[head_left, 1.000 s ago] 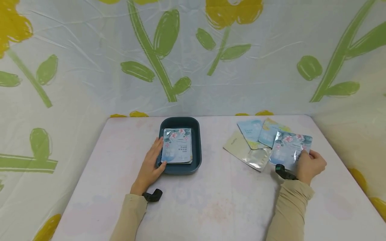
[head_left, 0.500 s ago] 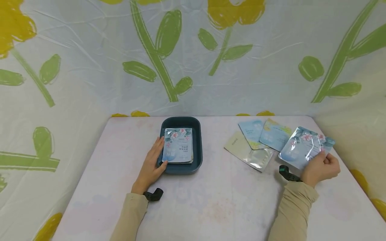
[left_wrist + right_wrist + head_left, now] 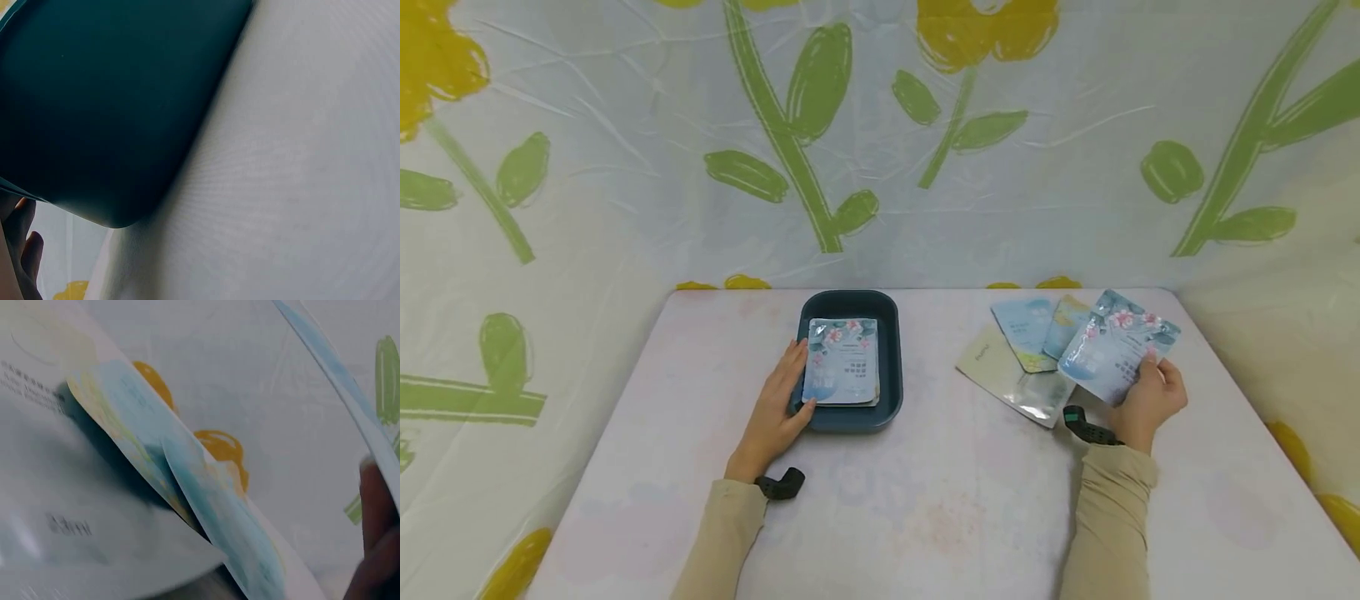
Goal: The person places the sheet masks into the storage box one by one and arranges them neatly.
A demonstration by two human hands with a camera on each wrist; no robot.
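My left hand [image 3: 775, 408] lies along the left wall of a dark teal tray [image 3: 891, 358], fingers extended and touching its rim. Inside the tray rests a small stack of face mask sachets, the top sachet [image 3: 842, 362] pale blue with pink flowers. My right hand [image 3: 1150, 400] pinches a matching flowered sachet [image 3: 1105, 354] by its lower right edge, holding it tilted over the loose ones. In the right wrist view the held sachet [image 3: 350, 394] shows as a thin edge beside a finger [image 3: 378, 506]. The tray's outer wall [image 3: 112, 112] fills much of the left wrist view.
Right of the tray lie a cream-and-silver sachet [image 3: 1007, 375], a light blue sachet [image 3: 1024, 325] overlapping it, and a blue-and-yellow sachet [image 3: 1063, 325] partly covered by the held one. A flower-printed curtain [image 3: 1000, 208] stands behind the white table [image 3: 925, 517].
The right hand has lifted the flowered sachet off the loose pile, swung it right, then brought it back left and tilted it. The left hand and tray have stayed put.
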